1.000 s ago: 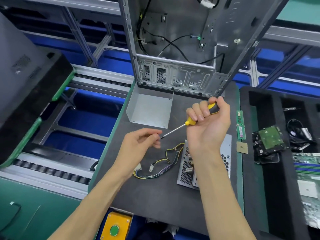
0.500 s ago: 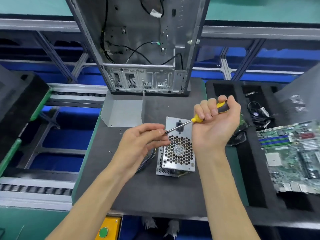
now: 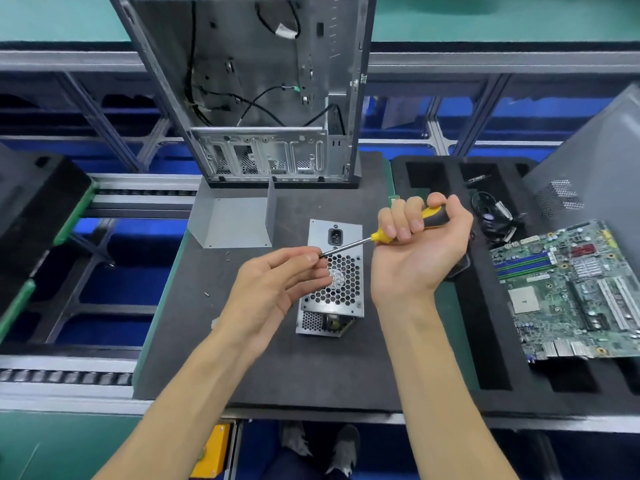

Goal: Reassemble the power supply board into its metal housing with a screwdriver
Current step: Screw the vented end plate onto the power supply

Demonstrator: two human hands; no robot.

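Observation:
The silver power supply housing with its honeycomb fan grille lies on the dark mat, socket end away from me. My right hand grips the yellow-and-black handle of a screwdriver, its shaft pointing left over the housing. My left hand pinches at the tip of the shaft with thumb and fingers; whether a screw sits there is too small to tell. A bent grey metal cover lies behind and to the left. Tiny loose screws lie on the mat near it.
An open computer case stands upright at the back of the mat. To the right, a black foam tray holds a green motherboard and a bundle of cables. A conveyor rail runs on the left.
The view has swung, so the housing now sits under my hands with its fan grille in sight. Both hands keep the same hold on the screwdriver.

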